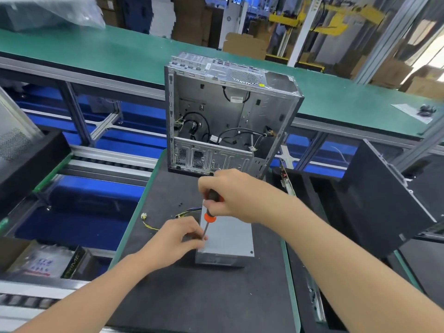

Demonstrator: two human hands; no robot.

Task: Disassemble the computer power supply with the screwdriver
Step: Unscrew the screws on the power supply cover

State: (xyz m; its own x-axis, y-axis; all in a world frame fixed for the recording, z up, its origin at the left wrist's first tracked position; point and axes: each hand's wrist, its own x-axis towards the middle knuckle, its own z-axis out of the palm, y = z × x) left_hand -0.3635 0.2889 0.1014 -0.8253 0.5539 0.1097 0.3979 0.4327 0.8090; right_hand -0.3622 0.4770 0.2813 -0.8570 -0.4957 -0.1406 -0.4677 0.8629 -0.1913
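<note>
Nearest me, my left hand (179, 239) pinches the screwdriver (209, 218) by its shaft near the tip, at the left edge of the power supply (230, 239). My right hand (230, 195) grips the handle. The power supply lies mid black mat (192, 296), with the computer case (228, 111) at the far edge.

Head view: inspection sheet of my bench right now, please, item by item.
Surface: dark mat, green-edged.
Job's things: power supply lies flat on the mat; screwdriver tip at its top left edge.
Clutter: two small dark bits on the mat, too small to identify.
Grippers: right hand grips the screwdriver handle; left hand pinches its shaft near the tip.
Cables: yellow-black wires trail left from the power supply; black cables inside the case.
Surroundings: case stands open behind; green conveyor; dark chassis at right.
</note>
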